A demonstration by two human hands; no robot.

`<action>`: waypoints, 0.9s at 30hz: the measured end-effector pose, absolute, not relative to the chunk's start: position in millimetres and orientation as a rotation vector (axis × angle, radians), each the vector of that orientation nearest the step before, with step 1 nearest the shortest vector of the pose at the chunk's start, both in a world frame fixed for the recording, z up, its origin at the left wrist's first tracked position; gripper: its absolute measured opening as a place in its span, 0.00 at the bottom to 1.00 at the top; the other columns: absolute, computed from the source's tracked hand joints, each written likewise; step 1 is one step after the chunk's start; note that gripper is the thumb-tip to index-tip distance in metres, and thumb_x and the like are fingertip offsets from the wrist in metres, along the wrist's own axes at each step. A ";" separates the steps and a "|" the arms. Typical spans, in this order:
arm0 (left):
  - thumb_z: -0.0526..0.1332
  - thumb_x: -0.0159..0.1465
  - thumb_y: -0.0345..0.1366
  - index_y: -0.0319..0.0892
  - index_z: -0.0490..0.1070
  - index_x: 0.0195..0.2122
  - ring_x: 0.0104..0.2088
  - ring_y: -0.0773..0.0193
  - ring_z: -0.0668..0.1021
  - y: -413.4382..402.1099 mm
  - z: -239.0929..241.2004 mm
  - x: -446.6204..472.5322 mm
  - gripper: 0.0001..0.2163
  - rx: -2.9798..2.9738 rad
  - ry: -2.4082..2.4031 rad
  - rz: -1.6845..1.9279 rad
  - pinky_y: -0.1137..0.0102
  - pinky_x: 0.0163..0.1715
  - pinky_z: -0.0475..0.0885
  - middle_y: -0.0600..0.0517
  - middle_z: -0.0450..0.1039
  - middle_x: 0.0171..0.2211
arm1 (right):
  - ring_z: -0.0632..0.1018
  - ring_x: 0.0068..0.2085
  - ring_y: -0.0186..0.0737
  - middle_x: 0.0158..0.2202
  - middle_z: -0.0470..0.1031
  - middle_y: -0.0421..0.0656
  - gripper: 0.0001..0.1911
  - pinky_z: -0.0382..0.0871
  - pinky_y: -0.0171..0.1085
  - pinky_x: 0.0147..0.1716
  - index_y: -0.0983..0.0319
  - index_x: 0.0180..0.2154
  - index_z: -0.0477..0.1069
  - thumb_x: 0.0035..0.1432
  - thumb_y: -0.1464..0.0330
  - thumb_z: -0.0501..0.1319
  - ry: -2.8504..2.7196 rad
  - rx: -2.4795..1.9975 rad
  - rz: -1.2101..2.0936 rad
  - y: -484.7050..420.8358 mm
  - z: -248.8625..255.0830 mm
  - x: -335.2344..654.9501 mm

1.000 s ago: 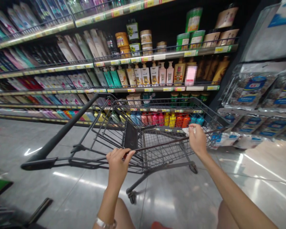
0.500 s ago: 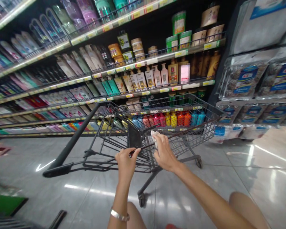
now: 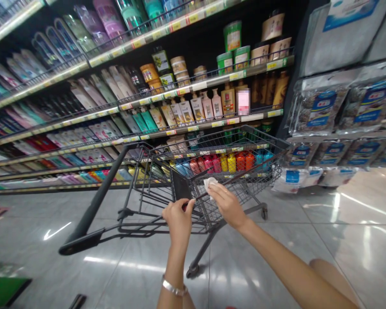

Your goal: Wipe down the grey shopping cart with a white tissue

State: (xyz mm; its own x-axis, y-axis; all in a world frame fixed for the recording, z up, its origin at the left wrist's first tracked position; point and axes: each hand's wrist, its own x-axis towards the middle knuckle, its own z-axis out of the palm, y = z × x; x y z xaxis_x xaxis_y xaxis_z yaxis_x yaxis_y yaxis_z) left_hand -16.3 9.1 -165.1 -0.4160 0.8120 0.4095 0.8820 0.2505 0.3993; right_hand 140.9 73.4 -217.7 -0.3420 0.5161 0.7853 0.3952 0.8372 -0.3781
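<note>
A dark grey wire shopping cart (image 3: 167, 227) stands crosswise in front of me, its long handle (image 3: 93, 201) on the left and its basket reaching right. My left hand (image 3: 179, 214), with a silver bracelet on the wrist, is closed round the cart's near top rail. Just to the right, my right hand (image 3: 227, 205) presses a crumpled white tissue (image 3: 211, 184) against the same rail, fingers bent over it. A dark panel (image 3: 180, 184) stands inside the cart behind my left hand. No goods show inside the basket.
Shelves of bottles (image 3: 196, 109) and jars (image 3: 233, 36) rise behind the cart. At right hang clear packs (image 3: 318, 107) with blue labels. Below lies shiny grey tile floor (image 3: 131, 279). A green object (image 3: 6, 289) is at the lower left.
My right hand has shifted slightly right along the rail, and more of the tissue shows. My left hand still grips the rail. The view has moved a little.
</note>
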 end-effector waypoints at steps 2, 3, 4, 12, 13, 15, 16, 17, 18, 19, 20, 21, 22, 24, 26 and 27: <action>0.57 0.60 0.46 0.42 0.78 0.31 0.32 0.54 0.75 9.8 -165.0 -12.4 0.14 -1.628 -2.388 -0.875 0.62 0.37 0.60 0.47 0.75 0.26 | 0.71 0.54 0.43 0.47 0.74 0.49 0.20 0.68 0.47 0.54 0.61 0.49 0.72 0.61 0.78 0.48 -1.875 -0.680 0.135 69.3 -222.5 138.2; 0.57 0.60 0.46 0.42 0.78 0.32 0.33 0.54 0.75 9.9 -165.2 -10.9 0.14 -1.631 -2.387 -0.868 0.62 0.37 0.60 0.47 0.75 0.26 | 0.71 0.53 0.43 0.46 0.75 0.49 0.21 0.69 0.47 0.53 0.60 0.49 0.72 0.61 0.78 0.48 -1.825 -0.685 0.140 66.6 -224.7 135.8; 0.57 0.60 0.46 0.41 0.78 0.32 0.33 0.53 0.75 9.9 -165.5 -9.6 0.14 -1.635 -2.385 -0.859 0.62 0.37 0.60 0.46 0.75 0.26 | 0.72 0.52 0.43 0.45 0.75 0.48 0.21 0.70 0.47 0.51 0.59 0.48 0.73 0.61 0.78 0.48 -1.781 -0.692 0.153 63.8 -227.0 132.7; 0.54 0.63 0.45 0.42 0.76 0.32 0.33 0.54 0.75 12.2 -169.7 -6.6 0.15 -1.656 -2.299 -0.809 0.63 0.36 0.58 0.47 0.75 0.26 | 0.72 0.44 0.43 0.39 0.72 0.48 0.17 0.71 0.45 0.44 0.60 0.39 0.75 0.56 0.78 0.50 -1.589 -0.843 0.329 50.5 -249.2 105.2; 0.54 0.63 0.45 0.42 0.76 0.32 0.33 0.55 0.75 13.0 -169.9 -6.6 0.16 -1.656 -2.289 -0.801 0.63 0.36 0.58 0.47 0.75 0.25 | 0.72 0.44 0.42 0.39 0.72 0.48 0.18 0.70 0.45 0.44 0.60 0.38 0.75 0.55 0.79 0.50 -1.587 -0.855 0.339 50.8 -250.0 103.6; 0.54 0.63 0.45 0.41 0.76 0.32 0.33 0.55 0.74 14.6 -170.2 -6.2 0.16 -1.661 -2.267 -0.784 0.63 0.35 0.58 0.47 0.75 0.25 | 0.72 0.44 0.42 0.39 0.72 0.48 0.18 0.70 0.44 0.44 0.61 0.38 0.74 0.53 0.80 0.50 -1.589 -0.876 0.356 52.5 -250.1 102.5; 0.53 0.63 0.45 0.41 0.76 0.33 0.33 0.54 0.74 15.1 -170.4 -5.7 0.16 -1.669 -2.256 -0.775 0.63 0.36 0.58 0.47 0.75 0.25 | 0.72 0.44 0.42 0.40 0.71 0.48 0.18 0.69 0.43 0.44 0.61 0.37 0.74 0.52 0.80 0.49 -1.591 -0.893 0.366 53.7 -250.3 103.2; 0.53 0.63 0.45 0.41 0.76 0.33 0.33 0.54 0.74 15.3 -170.5 -5.2 0.16 -1.679 -2.244 -0.768 0.63 0.36 0.58 0.46 0.75 0.25 | 0.72 0.44 0.42 0.39 0.71 0.48 0.18 0.69 0.43 0.44 0.62 0.37 0.74 0.51 0.80 0.50 -1.592 -0.917 0.377 55.0 -251.3 104.9; 0.53 0.63 0.45 0.40 0.76 0.33 0.33 0.54 0.74 15.0 -170.6 -4.6 0.16 -1.695 -2.233 -0.761 0.63 0.36 0.58 0.46 0.75 0.26 | 0.72 0.43 0.42 0.39 0.71 0.48 0.18 0.69 0.43 0.44 0.62 0.36 0.74 0.50 0.81 0.50 -1.588 -0.954 0.398 56.4 -253.7 107.7; 0.53 0.63 0.44 0.40 0.76 0.34 0.34 0.54 0.73 14.1 -170.5 -4.1 0.15 -1.711 -2.219 -0.753 0.63 0.36 0.59 0.46 0.75 0.27 | 0.72 0.42 0.42 0.38 0.71 0.48 0.17 0.69 0.42 0.44 0.63 0.35 0.74 0.49 0.81 0.50 -1.570 -1.006 0.429 57.7 -257.4 111.5; 0.53 0.63 0.43 0.40 0.76 0.35 0.35 0.54 0.73 12.5 -170.2 -3.8 0.15 -1.724 -2.206 -0.747 0.62 0.37 0.59 0.46 0.75 0.28 | 0.73 0.41 0.42 0.37 0.71 0.47 0.16 0.69 0.42 0.42 0.63 0.33 0.73 0.48 0.80 0.50 -1.536 -1.070 0.468 59.0 -262.2 116.2; 0.54 0.63 0.42 0.40 0.76 0.36 0.36 0.53 0.73 10.2 -169.6 -4.1 0.14 -1.733 -2.189 -0.741 0.62 0.38 0.60 0.45 0.76 0.31 | 0.73 0.39 0.42 0.35 0.71 0.47 0.15 0.69 0.41 0.40 0.64 0.32 0.73 0.48 0.80 0.51 -1.490 -1.132 0.510 60.1 -267.6 121.3; 0.54 0.63 0.40 0.40 0.75 0.38 0.39 0.53 0.72 7.2 -168.5 -5.0 0.13 -1.736 -2.162 -0.730 0.62 0.39 0.60 0.44 0.76 0.34 | 0.74 0.37 0.42 0.34 0.71 0.47 0.13 0.70 0.41 0.39 0.64 0.31 0.72 0.47 0.79 0.51 -1.431 -1.186 0.548 60.9 -272.6 126.3; 0.54 0.63 0.38 0.39 0.75 0.40 0.42 0.52 0.71 -0.5 -164.5 -9.4 0.12 -1.735 -2.079 -0.681 0.62 0.41 0.61 0.42 0.75 0.39 | 0.74 0.36 0.42 0.33 0.71 0.46 0.10 0.70 0.41 0.38 0.64 0.31 0.71 0.47 0.77 0.53 -1.326 -1.215 0.590 61.1 -278.1 134.0; 0.54 0.63 0.38 0.39 0.75 0.40 0.41 0.52 0.72 -9.2 -158.2 -17.3 0.12 -1.737 -1.981 -0.592 0.61 0.41 0.61 0.43 0.75 0.38 | 0.74 0.39 0.43 0.36 0.71 0.46 0.09 0.69 0.41 0.41 0.63 0.32 0.71 0.47 0.76 0.55 -1.248 -1.176 0.595 59.4 -273.0 135.8; 0.54 0.63 0.38 0.40 0.74 0.39 0.40 0.53 0.72 -13.4 -154.4 -22.4 0.12 -1.745 -1.944 -0.539 0.61 0.42 0.60 0.44 0.76 0.37 | 0.74 0.40 0.43 0.37 0.71 0.46 0.09 0.68 0.41 0.42 0.63 0.32 0.70 0.48 0.75 0.55 -1.216 -1.148 0.595 58.0 -266.4 134.1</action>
